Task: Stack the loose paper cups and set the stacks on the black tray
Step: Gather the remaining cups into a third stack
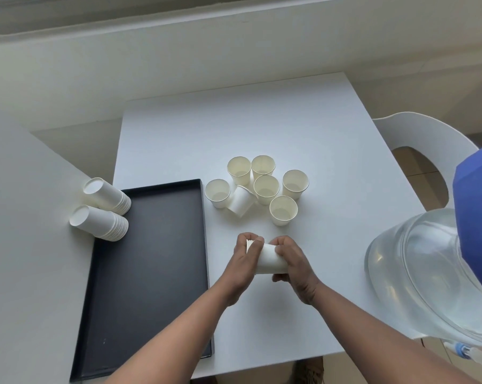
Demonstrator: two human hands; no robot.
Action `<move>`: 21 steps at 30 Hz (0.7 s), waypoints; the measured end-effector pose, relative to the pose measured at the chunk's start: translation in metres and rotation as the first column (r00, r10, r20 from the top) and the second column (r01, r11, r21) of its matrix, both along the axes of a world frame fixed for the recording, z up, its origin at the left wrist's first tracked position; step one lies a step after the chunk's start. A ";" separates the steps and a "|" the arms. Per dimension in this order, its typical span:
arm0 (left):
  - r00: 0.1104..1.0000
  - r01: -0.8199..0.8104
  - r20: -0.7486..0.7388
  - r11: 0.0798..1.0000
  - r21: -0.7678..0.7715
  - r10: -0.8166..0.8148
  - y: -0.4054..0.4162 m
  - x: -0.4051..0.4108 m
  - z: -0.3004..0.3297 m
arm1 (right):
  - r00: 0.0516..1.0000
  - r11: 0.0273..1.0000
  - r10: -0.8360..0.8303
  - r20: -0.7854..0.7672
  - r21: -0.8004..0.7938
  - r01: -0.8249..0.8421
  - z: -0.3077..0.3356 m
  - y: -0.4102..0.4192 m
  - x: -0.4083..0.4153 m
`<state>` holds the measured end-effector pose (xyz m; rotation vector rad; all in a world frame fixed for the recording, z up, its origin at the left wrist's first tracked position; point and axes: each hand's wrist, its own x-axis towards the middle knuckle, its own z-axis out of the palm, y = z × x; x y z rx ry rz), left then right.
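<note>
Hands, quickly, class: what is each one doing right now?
Left hand: grips the rim end of the cup stack.
Right hand: grips its base end.

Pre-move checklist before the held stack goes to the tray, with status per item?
1. Both hands grip the held stack, left hand and right hand: ok.
2. Held cups fully nested: cannot tell, fingers cover the rims.
3. Black tray has free space: ok.
4. Two finished stacks at the tray's far left corner, out of the path: ok.
5. All loose cups stacked: not ok, seven remain, one tipped over.
</note>
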<state>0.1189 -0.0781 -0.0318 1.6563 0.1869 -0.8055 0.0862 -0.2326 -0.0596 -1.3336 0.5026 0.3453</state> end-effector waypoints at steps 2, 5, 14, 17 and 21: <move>1.000 0.001 -0.024 1.000 -0.005 -0.001 0.001 -0.003 -0.003 | 1.000 1.000 -0.004 -0.020 -0.016 0.003 0.000 0.009 0.002; 1.000 -0.021 -0.007 1.000 -0.009 0.021 0.010 -0.002 -0.010 | 0.999 0.973 -0.036 0.013 -0.228 0.038 -0.001 0.013 0.007; 0.978 -0.188 0.104 0.978 0.088 0.178 0.021 0.013 -0.011 | 0.985 0.718 -0.167 0.043 -0.679 0.152 -0.020 -0.014 0.051; 0.973 -0.212 0.112 0.972 0.104 0.200 0.028 0.019 -0.011 | 0.989 0.713 -0.150 -0.002 -0.693 0.107 -0.022 -0.019 0.070; 0.969 -0.226 0.117 0.971 0.071 0.217 0.033 0.025 -0.012 | 0.985 0.692 -0.172 -0.017 -0.714 0.109 -0.023 -0.019 0.083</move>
